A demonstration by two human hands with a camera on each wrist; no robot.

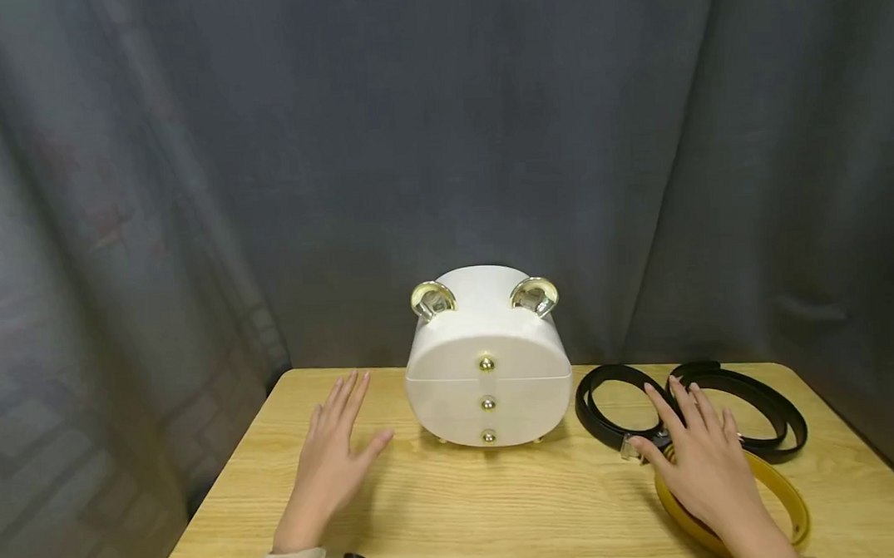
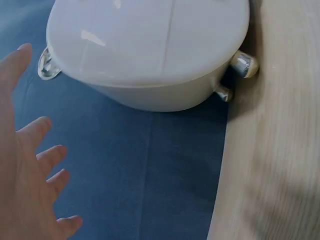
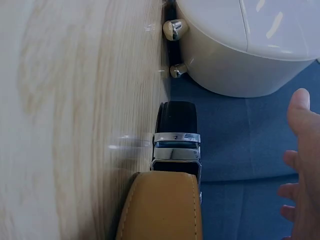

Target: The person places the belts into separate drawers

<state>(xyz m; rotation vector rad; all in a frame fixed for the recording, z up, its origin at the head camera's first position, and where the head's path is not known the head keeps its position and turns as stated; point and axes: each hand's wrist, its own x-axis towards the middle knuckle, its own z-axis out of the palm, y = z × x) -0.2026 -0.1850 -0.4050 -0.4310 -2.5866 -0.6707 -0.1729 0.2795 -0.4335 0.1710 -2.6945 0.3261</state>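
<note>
We have not yet taken hold of anything: our left hand (image 1: 333, 455) hovers flat over the bare wood, fingers straight and slightly spread, just left of the white drawer box (image 1: 488, 356), and our right hand (image 1: 698, 459) lies palm-down with fingers extended and fanned over the belts, resting on or just above them; we cannot tell which. Judging by how things lie, the work is at its very start, since all three drawers of the box look closed and both belts lie loose on the table (image 1: 502, 510), well outside the box. The black belt (image 1: 768, 415) sprawls in two looping coils to the right of the box, matte and smooth, with a shiny silver buckle (image 3: 176, 146) that the right wrist view shows as a flat rectangular clasp. The yellow belt (image 1: 789, 497) curls in a ring nearest us, partly under our right hand, and its surface looks like stitched leather. The box is a glossy, rounded oval of white plastic, with three small gold knobs (image 1: 487, 404) down its front, two gold-rimmed ear-like handles on top, and short metallic feet. The table is pale wood with a visible grain, and dark grey cloth hangs behind it.
</note>
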